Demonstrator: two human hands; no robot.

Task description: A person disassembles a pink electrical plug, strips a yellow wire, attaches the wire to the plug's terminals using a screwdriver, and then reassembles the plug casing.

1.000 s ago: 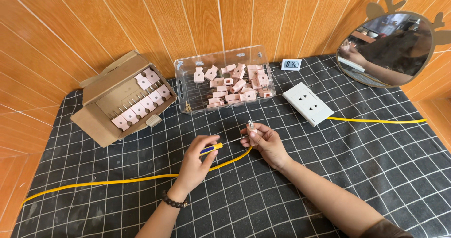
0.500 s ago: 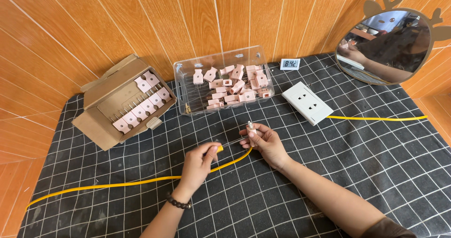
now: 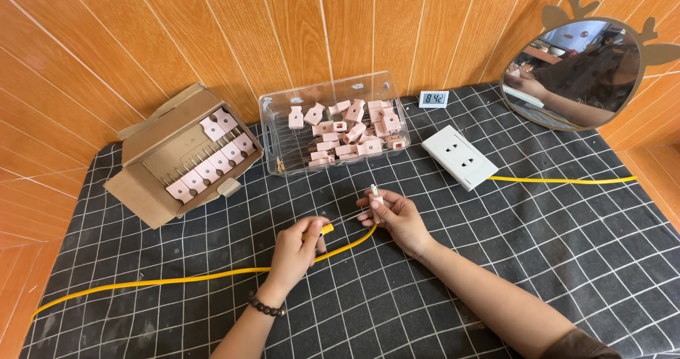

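Yellow cable [image 3: 212, 275] pinched by left hand [image 3: 297, 249] | right hand [image 3: 397, 214] grips pink plug [image 3: 376, 197]

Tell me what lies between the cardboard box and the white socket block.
In the head view, the clear plastic bin of pink plugs sits between the cardboard box and the white socket block.

Open brown carton [image 3: 152, 171] left; small white screen [image 3: 433, 99] by wall

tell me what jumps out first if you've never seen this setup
The two hands at the middle of the black grid mat: the left hand pinches a yellow cable, the right hand holds a small pink plug. Behind them stands a clear bin of pink plugs, with a cardboard box to its left.
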